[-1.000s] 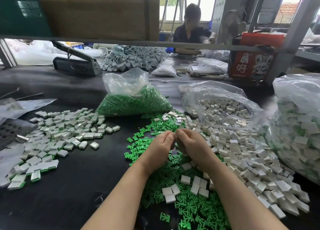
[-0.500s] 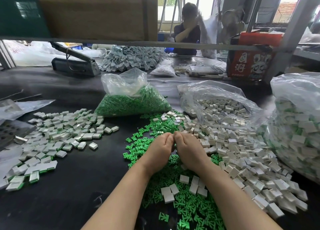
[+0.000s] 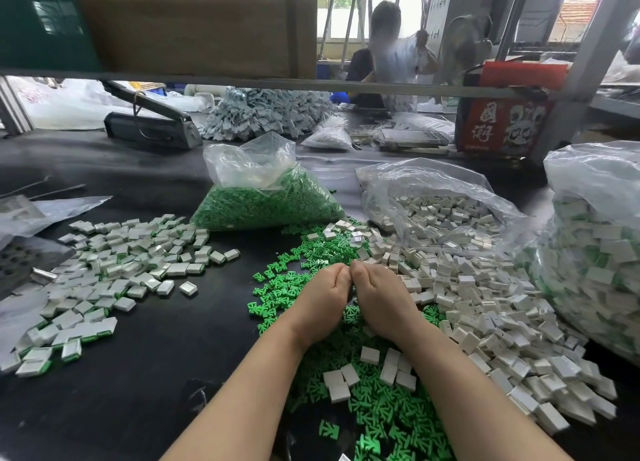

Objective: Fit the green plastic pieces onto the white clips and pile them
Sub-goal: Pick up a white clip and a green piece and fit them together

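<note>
Nearest: loose green plastic pieces, small and branched, strewn over black table, a few white clips lying on top. Above them, left hand and right hand pressed together, fingers curled inward; whatever is pinched between them hidden, cannot tell. Left: spread pile of assembled clips, white blocks edged green. Right: heap of blocky white clips. Beyond: bag of green pieces, bag of white clips.

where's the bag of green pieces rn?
Head view: the bag of green pieces sits centre, behind the loose green pieces, left of the bag of white clips.
</note>
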`<action>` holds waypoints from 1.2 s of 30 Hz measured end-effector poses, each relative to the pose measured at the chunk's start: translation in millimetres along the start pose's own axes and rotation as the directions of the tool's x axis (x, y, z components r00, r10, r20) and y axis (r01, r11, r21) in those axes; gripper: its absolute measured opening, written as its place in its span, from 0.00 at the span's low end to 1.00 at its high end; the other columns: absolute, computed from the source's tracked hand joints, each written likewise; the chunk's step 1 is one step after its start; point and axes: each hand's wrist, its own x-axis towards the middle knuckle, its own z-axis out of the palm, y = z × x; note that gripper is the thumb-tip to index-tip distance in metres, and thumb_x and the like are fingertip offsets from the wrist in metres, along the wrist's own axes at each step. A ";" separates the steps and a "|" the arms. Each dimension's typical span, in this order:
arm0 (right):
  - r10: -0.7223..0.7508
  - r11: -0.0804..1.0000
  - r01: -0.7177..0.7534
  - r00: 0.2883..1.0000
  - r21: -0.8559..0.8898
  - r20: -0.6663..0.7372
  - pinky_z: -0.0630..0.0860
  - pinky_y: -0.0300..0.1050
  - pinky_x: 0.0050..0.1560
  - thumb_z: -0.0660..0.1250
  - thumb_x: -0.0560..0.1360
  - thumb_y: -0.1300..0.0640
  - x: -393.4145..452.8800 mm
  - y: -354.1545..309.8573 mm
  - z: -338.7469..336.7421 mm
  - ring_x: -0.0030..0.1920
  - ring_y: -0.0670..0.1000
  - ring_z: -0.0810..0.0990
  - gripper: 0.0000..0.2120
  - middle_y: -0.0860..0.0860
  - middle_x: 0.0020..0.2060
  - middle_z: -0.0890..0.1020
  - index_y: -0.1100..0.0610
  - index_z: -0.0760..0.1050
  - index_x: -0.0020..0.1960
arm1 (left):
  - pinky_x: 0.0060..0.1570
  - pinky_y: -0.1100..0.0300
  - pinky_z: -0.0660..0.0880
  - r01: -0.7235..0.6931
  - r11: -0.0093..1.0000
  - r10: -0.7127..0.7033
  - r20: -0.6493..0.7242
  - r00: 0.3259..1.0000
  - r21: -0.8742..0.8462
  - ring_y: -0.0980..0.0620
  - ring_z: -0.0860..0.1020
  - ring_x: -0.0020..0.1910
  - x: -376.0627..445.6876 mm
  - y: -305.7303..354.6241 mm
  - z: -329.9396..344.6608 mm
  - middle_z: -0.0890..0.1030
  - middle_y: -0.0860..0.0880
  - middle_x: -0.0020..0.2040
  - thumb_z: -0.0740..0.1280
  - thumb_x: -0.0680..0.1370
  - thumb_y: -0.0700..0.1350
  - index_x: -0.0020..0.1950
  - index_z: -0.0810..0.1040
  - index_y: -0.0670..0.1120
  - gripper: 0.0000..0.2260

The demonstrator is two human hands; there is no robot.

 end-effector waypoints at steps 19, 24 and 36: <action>0.021 0.963 -0.026 1.000 0.269 0.021 0.67 0.49 0.34 0.53 0.84 0.56 6.3 5.3 -10.3 0.30 0.48 0.68 0.17 0.49 0.29 0.72 0.59 0.70 0.38 | 0.35 0.68 0.75 -0.039 0.983 0.046 0.038 0.998 -0.177 0.60 0.77 0.40 -3.2 2.0 -11.7 0.79 0.54 0.41 0.57 0.84 0.47 0.51 0.77 0.42 0.12; 0.011 0.887 -0.040 0.998 0.460 0.065 0.65 0.38 0.28 0.56 0.83 0.61 6.8 7.0 -17.4 0.26 0.43 0.66 0.17 0.43 0.25 0.69 0.55 0.67 0.35 | 0.29 0.66 0.70 -0.083 0.995 0.084 0.010 0.996 -0.060 0.63 0.71 0.30 -1.7 -0.1 -18.0 0.75 0.62 0.29 0.60 0.84 0.47 0.47 0.77 0.47 0.10; -0.015 0.906 -0.055 0.987 0.419 0.161 0.62 0.46 0.31 0.57 0.83 0.59 5.6 0.5 -27.4 0.28 0.47 0.64 0.19 0.50 0.27 0.67 0.56 0.66 0.33 | 0.34 0.69 0.66 -0.067 0.961 0.092 0.080 0.993 -0.269 0.59 0.65 0.32 -5.2 3.1 -21.0 0.67 0.57 0.32 0.58 0.84 0.46 0.40 0.69 0.50 0.12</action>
